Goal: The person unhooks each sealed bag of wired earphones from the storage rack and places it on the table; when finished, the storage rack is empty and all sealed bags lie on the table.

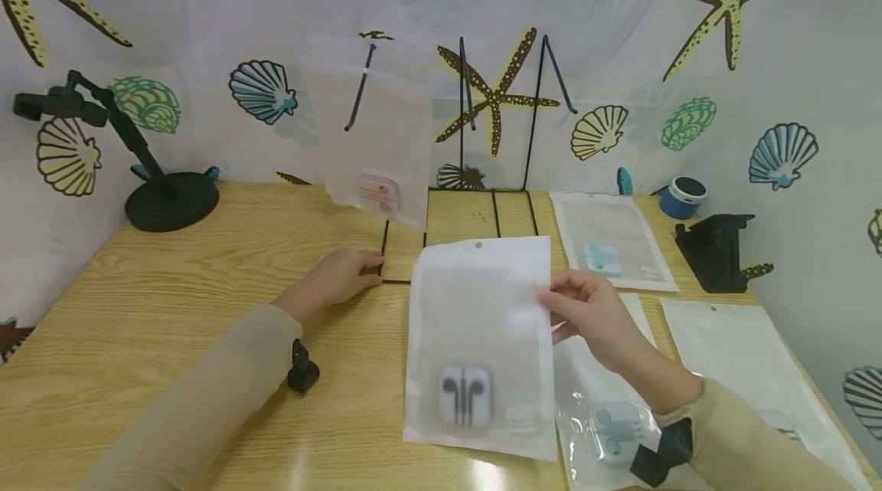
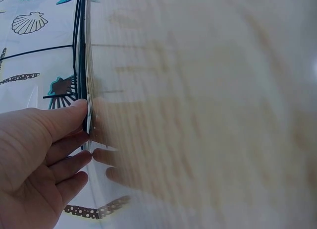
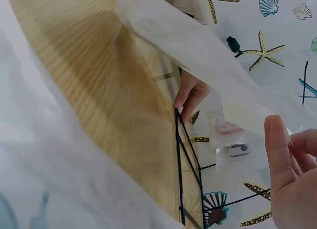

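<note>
Shell-print cloth (image 1: 620, 16) behind wood-grain bench (image 1: 331, 399); black stand (image 1: 172, 201) near back-left corner. Left hand (image 1: 341, 275) pinches wire rack (image 1: 482, 190), near-left corner, toward bench's back edge; hooked packet (image 1: 386, 146) above. Earphone packet (image 1: 478, 315) over mid-bench, its right edge pinched between right hand's (image 1: 586, 315) fingers. Loose packets (image 1: 606, 227) toward right edge.

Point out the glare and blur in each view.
Head: glare patches on the wooden table along the bottom edge, earphones hazy through the held pouch; left wrist: table soft and smeared, left hand clearer; right wrist: lower-left bag out of focus and pale, right hand sharper.
</note>
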Available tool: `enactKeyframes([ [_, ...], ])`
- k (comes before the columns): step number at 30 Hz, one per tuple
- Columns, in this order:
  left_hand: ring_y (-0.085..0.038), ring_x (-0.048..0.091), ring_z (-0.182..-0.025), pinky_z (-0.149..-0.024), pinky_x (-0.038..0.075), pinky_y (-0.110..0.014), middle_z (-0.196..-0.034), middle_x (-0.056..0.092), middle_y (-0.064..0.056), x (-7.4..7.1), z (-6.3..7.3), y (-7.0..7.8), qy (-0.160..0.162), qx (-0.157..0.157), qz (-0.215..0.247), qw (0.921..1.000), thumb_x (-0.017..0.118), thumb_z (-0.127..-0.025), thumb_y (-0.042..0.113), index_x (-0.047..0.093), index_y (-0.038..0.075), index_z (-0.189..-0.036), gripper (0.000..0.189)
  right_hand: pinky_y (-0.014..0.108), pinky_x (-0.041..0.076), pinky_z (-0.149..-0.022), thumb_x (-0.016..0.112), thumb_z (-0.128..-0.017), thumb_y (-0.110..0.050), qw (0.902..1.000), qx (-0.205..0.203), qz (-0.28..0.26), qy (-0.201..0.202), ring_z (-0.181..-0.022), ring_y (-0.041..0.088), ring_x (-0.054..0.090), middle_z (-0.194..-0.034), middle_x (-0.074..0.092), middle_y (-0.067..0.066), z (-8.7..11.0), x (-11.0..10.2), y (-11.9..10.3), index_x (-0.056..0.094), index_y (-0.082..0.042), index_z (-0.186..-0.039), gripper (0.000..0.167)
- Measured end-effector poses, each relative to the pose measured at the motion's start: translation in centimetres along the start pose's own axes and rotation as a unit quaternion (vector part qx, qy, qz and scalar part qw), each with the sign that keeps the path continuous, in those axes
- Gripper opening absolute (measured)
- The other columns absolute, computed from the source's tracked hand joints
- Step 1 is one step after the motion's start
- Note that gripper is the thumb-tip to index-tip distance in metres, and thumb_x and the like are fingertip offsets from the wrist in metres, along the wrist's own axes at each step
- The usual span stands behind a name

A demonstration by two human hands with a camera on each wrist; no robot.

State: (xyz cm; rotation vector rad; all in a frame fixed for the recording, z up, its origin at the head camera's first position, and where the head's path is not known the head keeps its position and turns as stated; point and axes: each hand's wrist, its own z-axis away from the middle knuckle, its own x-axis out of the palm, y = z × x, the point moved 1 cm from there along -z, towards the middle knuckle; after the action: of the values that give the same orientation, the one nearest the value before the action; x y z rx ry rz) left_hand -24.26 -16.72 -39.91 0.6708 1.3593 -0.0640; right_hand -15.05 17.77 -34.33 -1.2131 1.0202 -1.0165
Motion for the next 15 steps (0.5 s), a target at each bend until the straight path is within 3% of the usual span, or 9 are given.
enactKeyframes([
  [6, -0.037, 0.045, -0.119, -0.098, 0.037, -0.046, -0.129, 0.050, -0.020, 0.0, -0.1, 0.0, -0.003, -0.005, -0.002, 1.0000, 0.060, -0.091, 0.012, 0.051, -0.007, -0.127, 0.042, 0.031, 0.055, -0.052, 0.062, -0.087, -0.003, 0.9973, 0.048, 0.055, 0.003, -0.059, 0.016, 0.060, -0.070, 0.059, 0.006, -1.0, -0.4, 1.8, 0.056, 0.007, -0.093, 0.013],
  [15, -0.037, 0.045, -0.119, -0.097, 0.037, -0.047, -0.129, 0.050, -0.020, 0.1, -0.2, -0.1, -0.005, -0.005, -0.002, 1.0000, 0.060, -0.091, 0.013, 0.052, -0.007, -0.127, 0.042, 0.032, 0.055, -0.052, 0.062, -0.087, -0.004, 0.9902, 0.091, 0.102, -0.027, -0.056, 0.017, 0.061, -0.072, 0.061, 0.007, -2.3, -1.1, 3.4, 0.055, 0.010, -0.098, 0.019],
])
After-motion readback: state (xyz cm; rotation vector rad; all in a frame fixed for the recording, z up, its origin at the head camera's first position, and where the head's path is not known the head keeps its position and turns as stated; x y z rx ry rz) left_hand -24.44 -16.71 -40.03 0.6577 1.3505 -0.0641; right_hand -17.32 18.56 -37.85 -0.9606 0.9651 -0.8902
